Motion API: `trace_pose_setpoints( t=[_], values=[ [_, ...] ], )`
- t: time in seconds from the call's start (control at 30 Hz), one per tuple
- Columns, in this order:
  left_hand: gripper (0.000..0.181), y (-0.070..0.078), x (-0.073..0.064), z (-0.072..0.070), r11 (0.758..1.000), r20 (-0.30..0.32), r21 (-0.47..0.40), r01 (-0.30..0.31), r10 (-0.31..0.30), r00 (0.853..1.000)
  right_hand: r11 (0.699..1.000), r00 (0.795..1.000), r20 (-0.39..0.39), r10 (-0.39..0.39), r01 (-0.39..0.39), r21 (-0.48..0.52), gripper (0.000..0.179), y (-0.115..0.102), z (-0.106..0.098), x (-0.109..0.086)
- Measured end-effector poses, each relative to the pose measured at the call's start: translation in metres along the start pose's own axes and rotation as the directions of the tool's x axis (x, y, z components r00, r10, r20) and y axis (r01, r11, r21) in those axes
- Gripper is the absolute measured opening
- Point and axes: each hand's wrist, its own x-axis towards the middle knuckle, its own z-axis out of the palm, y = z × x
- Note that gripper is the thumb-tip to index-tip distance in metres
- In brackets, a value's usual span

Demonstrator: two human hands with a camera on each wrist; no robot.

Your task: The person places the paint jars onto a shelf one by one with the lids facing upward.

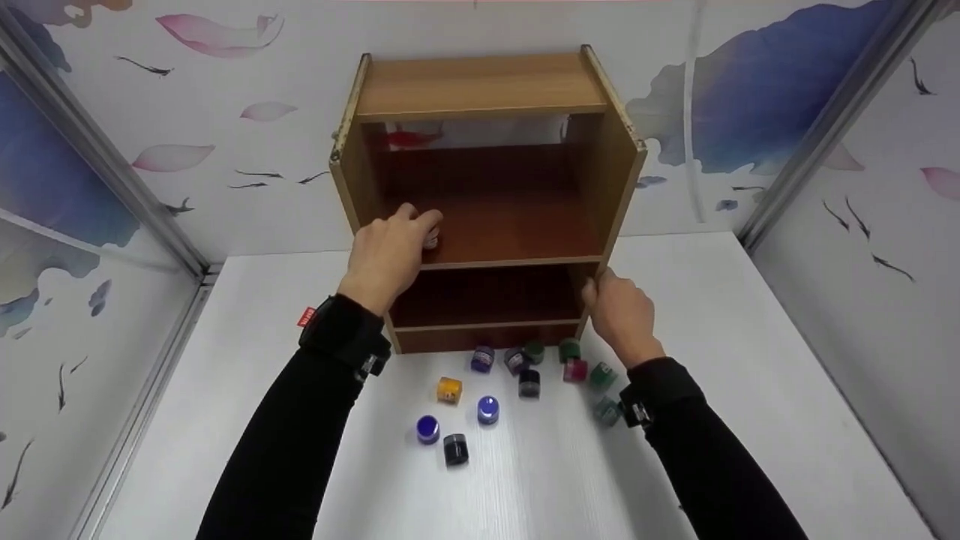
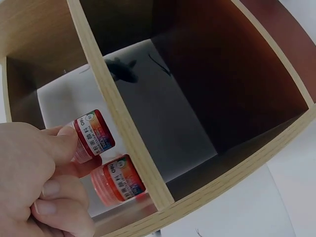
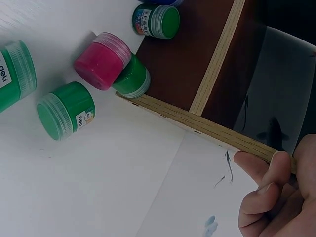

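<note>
My left hand reaches into the upper compartment of a wooden cabinet, at its left side. In the left wrist view it pinches a red paint jar with a printed label. A second, lighter red paint jar stands right beside it on the shelf board, close to the front edge. Both jars are mostly hidden by the hand in the head view. With curled fingers my right hand grips the front edge of the cabinet's right side panel, around the height of the middle shelf.
Several paint jars lie on the white table before the cabinet: a yellow jar, a black jar, a blue jar, a magenta jar and a green jar among them. Patterned panels enclose the table.
</note>
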Motion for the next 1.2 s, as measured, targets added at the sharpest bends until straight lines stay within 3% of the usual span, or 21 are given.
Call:
trace_pose_setpoints(
  t=[0.27,0.53,0.77,1.0,1.2],
  values=[
    [0.029,-0.002,0.002,0.004,1.0,-0.013,0.01,0.006,-0.006,1.0,1.0,1.0,0.007,0.001,-0.001,0.013,0.038,-0.002,0.0,-0.001],
    [0.043,-0.001,0.004,0.003,0.999,0.0,0.032,0.006,-0.006,1.0,1.0,1.0,-0.005,0.0,0.0,0.013,0.038,-0.003,-0.001,-0.001],
    [0.039,-0.002,0.004,0.005,0.999,0.0,0.028,0.017,-0.017,1.0,1.0,1.0,-0.012,-0.002,0.002,0.01,0.036,-0.004,0.0,-0.001],
    [0.053,-0.001,0.002,0.004,0.998,-0.002,0.055,-0.002,0.002,1.0,1.0,1.0,-0.021,-0.013,0.013,0.001,0.037,-0.002,0.002,-0.001],
    [0.06,-0.003,-0.002,-0.006,1.0,-0.025,-0.006,-0.021,0.02,0.999,1.0,1.0,-0.023,-0.01,0.01,-0.009,0.036,0.001,0.002,0.0]
  ],
)
